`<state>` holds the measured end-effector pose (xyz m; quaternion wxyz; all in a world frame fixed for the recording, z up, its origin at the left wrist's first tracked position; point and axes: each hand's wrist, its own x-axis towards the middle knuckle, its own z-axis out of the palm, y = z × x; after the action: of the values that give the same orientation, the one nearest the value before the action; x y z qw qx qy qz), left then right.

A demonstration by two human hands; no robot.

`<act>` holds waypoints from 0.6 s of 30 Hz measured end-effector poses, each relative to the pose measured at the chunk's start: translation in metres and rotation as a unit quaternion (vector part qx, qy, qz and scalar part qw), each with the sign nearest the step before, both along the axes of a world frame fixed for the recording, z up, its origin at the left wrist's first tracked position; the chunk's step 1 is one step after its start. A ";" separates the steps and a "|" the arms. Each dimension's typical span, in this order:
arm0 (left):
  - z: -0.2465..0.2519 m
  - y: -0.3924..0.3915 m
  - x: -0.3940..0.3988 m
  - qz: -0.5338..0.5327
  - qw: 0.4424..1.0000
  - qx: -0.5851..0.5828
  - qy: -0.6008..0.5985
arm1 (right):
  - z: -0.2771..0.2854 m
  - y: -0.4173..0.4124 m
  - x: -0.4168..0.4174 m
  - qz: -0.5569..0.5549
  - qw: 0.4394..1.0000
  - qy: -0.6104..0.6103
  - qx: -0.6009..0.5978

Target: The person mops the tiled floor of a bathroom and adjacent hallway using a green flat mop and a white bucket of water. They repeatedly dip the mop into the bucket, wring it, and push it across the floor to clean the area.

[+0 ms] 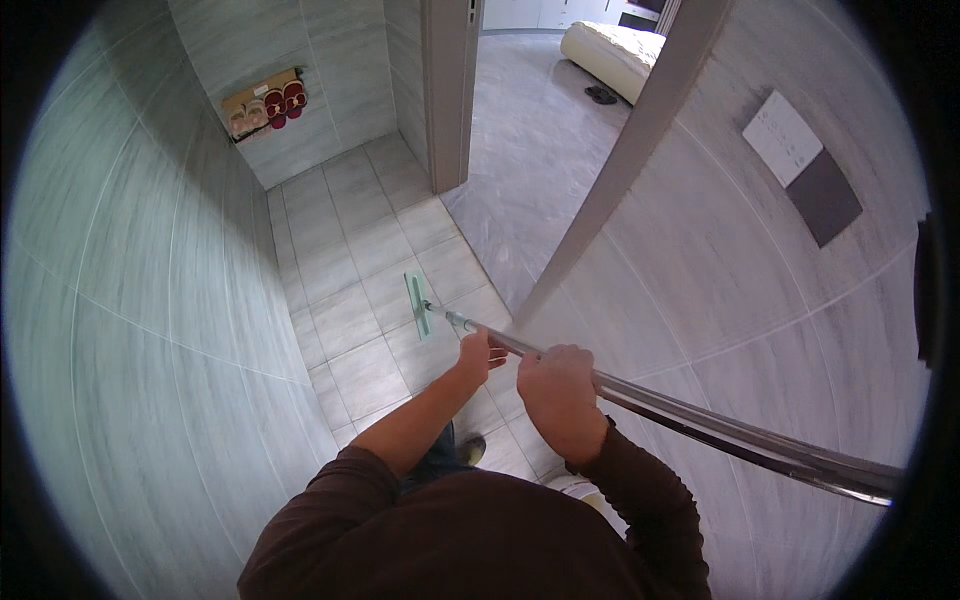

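Observation:
A long metal pole (697, 403) runs from the right side down toward the floor. My right hand (559, 382) is wrapped around its middle. Further down the pole, my left hand (478, 358) grips it near the lower section, some of its fingers loosely spread below. At the pole's lower end a flat, pale green mop head (418, 305) rests on the light grey tiled floor (364, 375). The underside of the mop head is hidden.
Tiled walls rise left and right. A wall rack with slippers (274, 103) hangs at the upper left. The doorway's frame (450, 97) opens onto a grey-floored room with a bed (607, 52) and dark slippers (600, 95). A white bucket-like container (577, 487) stands near my right elbow.

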<state>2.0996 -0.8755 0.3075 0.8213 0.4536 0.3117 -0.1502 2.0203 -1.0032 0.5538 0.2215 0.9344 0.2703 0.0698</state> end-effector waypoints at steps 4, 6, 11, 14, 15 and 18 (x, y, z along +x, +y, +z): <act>-0.035 0.011 0.037 -0.026 0.980 0.165 -0.107 | 0.004 0.013 0.052 0.001 1.000 0.024 -0.017; -0.027 0.024 0.056 -0.001 0.900 0.395 -0.185 | 0.017 0.032 0.083 0.022 0.998 0.053 0.003; 0.013 0.067 0.141 -0.057 0.785 0.557 -0.264 | 0.045 0.092 0.167 0.072 0.996 -0.012 -0.051; -0.010 0.129 0.252 -0.024 0.669 0.665 -0.330 | 0.037 0.138 0.248 0.123 0.989 -0.079 -0.036; -0.006 0.142 0.278 -0.018 0.632 0.695 -0.343 | 0.044 0.150 0.268 0.160 0.978 -0.115 -0.069; 0.020 0.160 0.340 -0.012 0.618 0.730 -0.291 | 0.069 0.174 0.331 0.266 0.953 -0.128 0.070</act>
<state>2.4394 -0.7156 0.3271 0.2656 0.9274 0.0575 0.2569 2.3510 -0.8290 0.6233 0.1614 0.8252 0.4724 0.2642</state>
